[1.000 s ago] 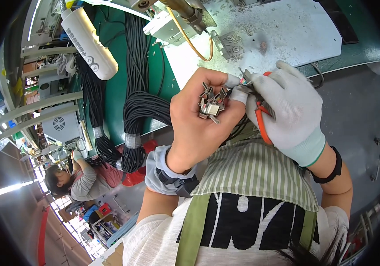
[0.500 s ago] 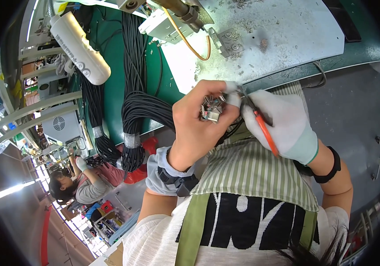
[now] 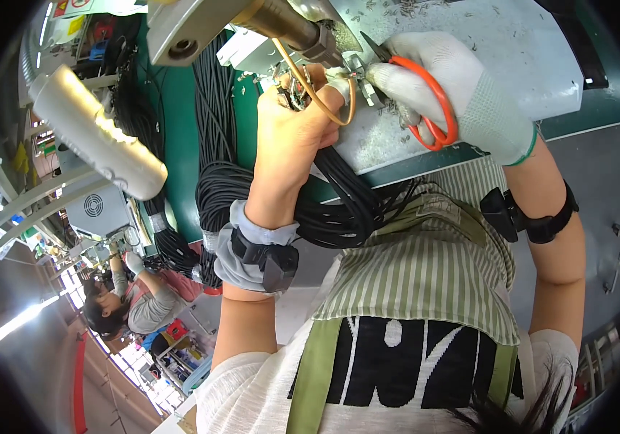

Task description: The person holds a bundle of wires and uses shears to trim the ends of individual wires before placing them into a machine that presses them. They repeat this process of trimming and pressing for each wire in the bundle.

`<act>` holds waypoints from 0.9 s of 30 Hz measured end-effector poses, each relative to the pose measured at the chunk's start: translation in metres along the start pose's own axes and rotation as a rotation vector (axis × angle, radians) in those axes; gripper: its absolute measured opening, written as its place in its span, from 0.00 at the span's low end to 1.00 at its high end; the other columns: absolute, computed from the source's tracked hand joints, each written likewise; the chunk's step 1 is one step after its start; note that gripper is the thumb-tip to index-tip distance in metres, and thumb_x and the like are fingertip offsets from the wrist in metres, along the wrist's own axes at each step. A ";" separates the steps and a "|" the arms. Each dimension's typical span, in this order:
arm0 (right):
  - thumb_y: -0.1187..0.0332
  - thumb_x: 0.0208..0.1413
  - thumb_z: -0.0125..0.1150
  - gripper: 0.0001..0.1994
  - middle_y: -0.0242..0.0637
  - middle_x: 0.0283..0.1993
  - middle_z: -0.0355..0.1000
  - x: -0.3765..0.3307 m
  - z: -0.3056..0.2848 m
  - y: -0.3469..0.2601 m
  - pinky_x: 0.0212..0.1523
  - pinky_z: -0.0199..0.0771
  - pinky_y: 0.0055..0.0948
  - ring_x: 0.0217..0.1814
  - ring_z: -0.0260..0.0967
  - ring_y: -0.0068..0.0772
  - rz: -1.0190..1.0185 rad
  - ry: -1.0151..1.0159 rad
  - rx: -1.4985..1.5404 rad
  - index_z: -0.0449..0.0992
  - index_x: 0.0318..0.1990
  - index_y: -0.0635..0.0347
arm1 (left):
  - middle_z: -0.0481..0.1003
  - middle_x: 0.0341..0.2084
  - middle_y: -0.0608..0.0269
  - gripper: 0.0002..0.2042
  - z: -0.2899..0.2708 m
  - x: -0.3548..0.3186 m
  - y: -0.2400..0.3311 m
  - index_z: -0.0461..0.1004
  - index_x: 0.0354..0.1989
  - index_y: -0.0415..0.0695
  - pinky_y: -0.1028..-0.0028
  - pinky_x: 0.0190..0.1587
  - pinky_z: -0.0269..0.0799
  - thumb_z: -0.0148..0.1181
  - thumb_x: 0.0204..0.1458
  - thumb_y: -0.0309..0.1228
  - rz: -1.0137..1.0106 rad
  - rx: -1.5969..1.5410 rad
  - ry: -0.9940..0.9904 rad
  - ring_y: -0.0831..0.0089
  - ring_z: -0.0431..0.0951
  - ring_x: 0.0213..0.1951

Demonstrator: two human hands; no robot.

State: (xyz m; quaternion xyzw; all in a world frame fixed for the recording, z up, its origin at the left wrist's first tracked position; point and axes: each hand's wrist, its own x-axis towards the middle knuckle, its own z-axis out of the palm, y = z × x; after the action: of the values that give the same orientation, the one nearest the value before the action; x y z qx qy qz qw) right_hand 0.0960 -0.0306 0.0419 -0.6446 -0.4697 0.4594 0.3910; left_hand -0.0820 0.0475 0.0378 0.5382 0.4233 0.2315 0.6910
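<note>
My left hand (image 3: 286, 134) is closed around several small metal connector pieces (image 3: 295, 95). White covers sit on its thumb and a fingertip, and the thumb reaches in beside the metal die (image 3: 372, 94) under the press head (image 3: 319, 45). A bundle of black cables (image 3: 342, 210) hangs below this hand and over my lap; whether the pieces are fixed to the cables is hidden. My right hand (image 3: 462, 94), in a white glove, holds red-handled scissors (image 3: 443, 100) with the dark blades pointing up and left. Its thumb and forefinger are at the die, close to the left fingertips.
Small metal bits lie scattered over the white plate (image 3: 527, 79). A yellow tube (image 3: 348, 119) curves in front of my left fingers. A lit white lamp (image 3: 100, 134) hangs at left, above the green table (image 3: 180, 159) with more black cables. A person (image 3: 147, 307) works at far left.
Both hands have moved up and away from my lap to the die under the press. The scissors have swung with my right hand, their loops now beneath its palm.
</note>
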 end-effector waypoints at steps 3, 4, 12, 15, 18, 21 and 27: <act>0.59 0.55 0.56 0.16 0.34 0.15 0.64 0.005 -0.005 0.006 0.15 0.62 0.21 0.14 0.64 0.20 -0.076 -0.065 0.130 0.69 0.24 0.64 | 0.67 0.18 0.71 0.08 -0.001 0.000 0.006 0.71 0.34 0.36 0.84 0.18 0.57 0.58 0.46 0.25 0.035 0.142 -0.011 0.86 0.62 0.16; 0.59 0.55 0.56 0.16 0.34 0.15 0.64 0.007 -0.004 0.007 0.15 0.62 0.21 0.14 0.64 0.20 -0.071 -0.068 0.132 0.69 0.24 0.64 | 0.69 0.19 0.71 0.07 -0.001 0.001 0.007 0.72 0.33 0.36 0.84 0.19 0.59 0.59 0.46 0.25 0.056 0.213 -0.019 0.86 0.63 0.17; 0.61 0.53 0.58 0.14 0.35 0.16 0.67 0.018 -0.005 -0.001 0.16 0.64 0.21 0.16 0.65 0.20 -0.017 -0.083 0.048 0.72 0.27 0.66 | 0.73 0.23 0.72 0.09 -0.001 0.005 0.006 0.73 0.34 0.35 0.84 0.27 0.64 0.60 0.43 0.24 0.233 0.447 0.014 0.87 0.66 0.24; 0.62 0.53 0.57 0.14 0.35 0.15 0.67 0.023 -0.007 0.005 0.16 0.65 0.21 0.15 0.66 0.21 -0.107 -0.142 0.091 0.72 0.26 0.66 | 0.73 0.23 0.72 0.09 0.002 0.005 0.012 0.73 0.34 0.36 0.83 0.26 0.63 0.61 0.43 0.24 0.202 0.443 0.009 0.87 0.66 0.24; 0.62 0.53 0.57 0.14 0.35 0.14 0.66 0.020 0.005 0.016 0.16 0.65 0.22 0.15 0.66 0.22 -0.219 0.007 0.222 0.72 0.25 0.66 | 0.72 0.22 0.72 0.09 0.004 0.005 0.013 0.73 0.33 0.36 0.83 0.26 0.63 0.61 0.43 0.23 0.210 0.447 0.005 0.87 0.66 0.23; 0.63 0.52 0.57 0.14 0.35 0.14 0.66 0.020 -0.002 0.015 0.16 0.65 0.22 0.15 0.66 0.23 -0.232 0.010 0.213 0.71 0.25 0.67 | 0.72 0.22 0.72 0.09 0.003 0.005 0.012 0.73 0.33 0.36 0.84 0.26 0.62 0.61 0.42 0.23 0.257 0.459 0.000 0.87 0.65 0.23; 0.66 0.50 0.58 0.12 0.37 0.14 0.66 0.026 -0.016 0.002 0.15 0.65 0.23 0.15 0.67 0.25 -0.099 -0.176 -0.012 0.70 0.23 0.67 | 0.69 0.18 0.72 0.03 0.014 0.000 0.014 0.72 0.25 0.37 0.82 0.24 0.61 0.60 0.43 0.23 0.248 0.582 0.057 0.85 0.65 0.21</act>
State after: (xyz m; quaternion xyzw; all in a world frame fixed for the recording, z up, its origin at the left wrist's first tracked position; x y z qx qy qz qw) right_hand 0.1148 -0.0074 0.0388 -0.5802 -0.5361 0.4915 0.3667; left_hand -0.0685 0.0443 0.0516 0.7542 0.4221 0.1983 0.4624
